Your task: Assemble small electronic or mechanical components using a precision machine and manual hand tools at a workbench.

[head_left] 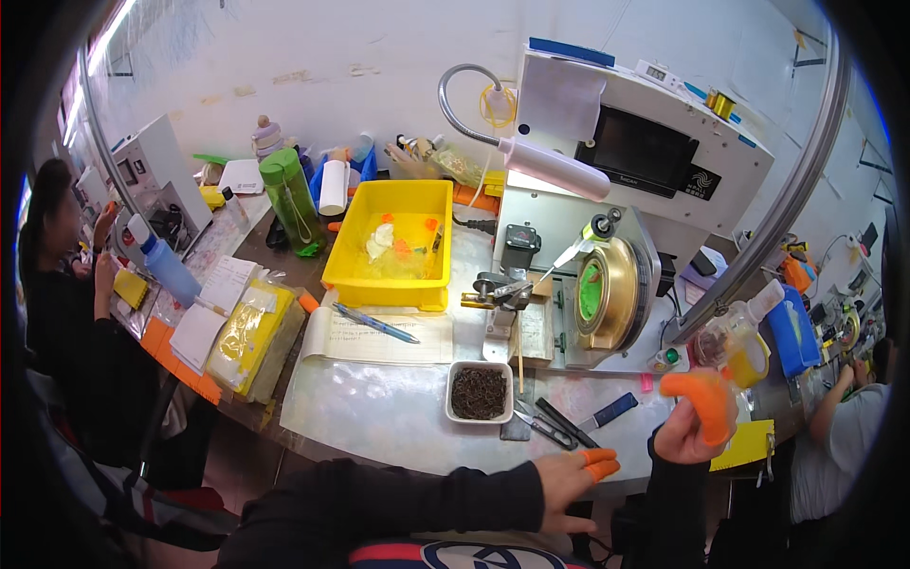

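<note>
My left hand [569,486] reaches across the table's front edge from a black sleeve. Its fingers are stretched out and apart, with orange finger covers on them, and nothing is in it. To its right, my right hand [697,427] is raised, its orange-covered fingers curled in; what they hold, if anything, I cannot make out. Just beyond my left hand lie scissors [555,434], a slim black tool [567,423] and a tool with a dark blue handle [614,411]. A white square bowl [453,403] of dark, thread-like material stands to their left.
A white machine [545,204] with a gold spool wheel [618,296] and a lamp [559,171] stands beyond. An open notebook [431,343] with a pen, a yellow bin [384,292] and a green bottle [287,199] are left. Other people sit at both sides.
</note>
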Demonstrator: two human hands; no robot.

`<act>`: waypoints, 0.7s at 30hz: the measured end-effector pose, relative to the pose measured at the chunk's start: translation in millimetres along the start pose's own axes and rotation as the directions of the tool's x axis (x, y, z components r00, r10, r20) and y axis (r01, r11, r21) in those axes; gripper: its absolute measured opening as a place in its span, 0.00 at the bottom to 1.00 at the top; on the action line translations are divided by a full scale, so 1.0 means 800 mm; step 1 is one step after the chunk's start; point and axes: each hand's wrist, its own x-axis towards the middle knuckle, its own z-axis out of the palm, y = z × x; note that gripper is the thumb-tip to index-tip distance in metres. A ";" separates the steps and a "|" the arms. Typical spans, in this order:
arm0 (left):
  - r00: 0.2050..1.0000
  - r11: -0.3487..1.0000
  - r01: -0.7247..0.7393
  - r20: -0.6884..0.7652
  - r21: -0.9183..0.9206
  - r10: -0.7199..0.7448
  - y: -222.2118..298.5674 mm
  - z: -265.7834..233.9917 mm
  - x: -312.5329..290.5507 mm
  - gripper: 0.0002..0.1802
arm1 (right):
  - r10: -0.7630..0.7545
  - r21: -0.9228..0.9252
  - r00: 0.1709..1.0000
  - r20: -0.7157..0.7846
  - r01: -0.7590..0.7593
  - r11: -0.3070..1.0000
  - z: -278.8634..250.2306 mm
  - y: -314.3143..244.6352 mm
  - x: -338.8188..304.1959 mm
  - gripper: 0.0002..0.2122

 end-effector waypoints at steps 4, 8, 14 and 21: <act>0.983 0.963 0.172 -0.107 0.206 -0.152 -0.008 -0.129 0.004 0.21 | 0.135 0.121 0.883 0.450 -0.210 0.970 -0.009 0.023 -0.061 0.07; 0.828 0.853 0.383 -0.541 0.353 -0.148 -0.058 -0.209 0.019 0.16 | 0.216 0.183 0.768 0.603 -0.397 0.899 0.032 0.034 -0.108 0.07; 0.852 0.805 0.266 -0.521 0.530 0.062 -0.122 -0.231 0.046 0.13 | 0.308 0.241 0.801 0.513 -0.480 0.844 0.046 0.046 -0.127 0.03; 0.880 0.845 0.177 -0.466 0.505 0.094 -0.119 -0.240 0.057 0.14 | 0.007 0.311 0.776 0.630 -0.261 0.914 0.052 0.027 -0.096 0.09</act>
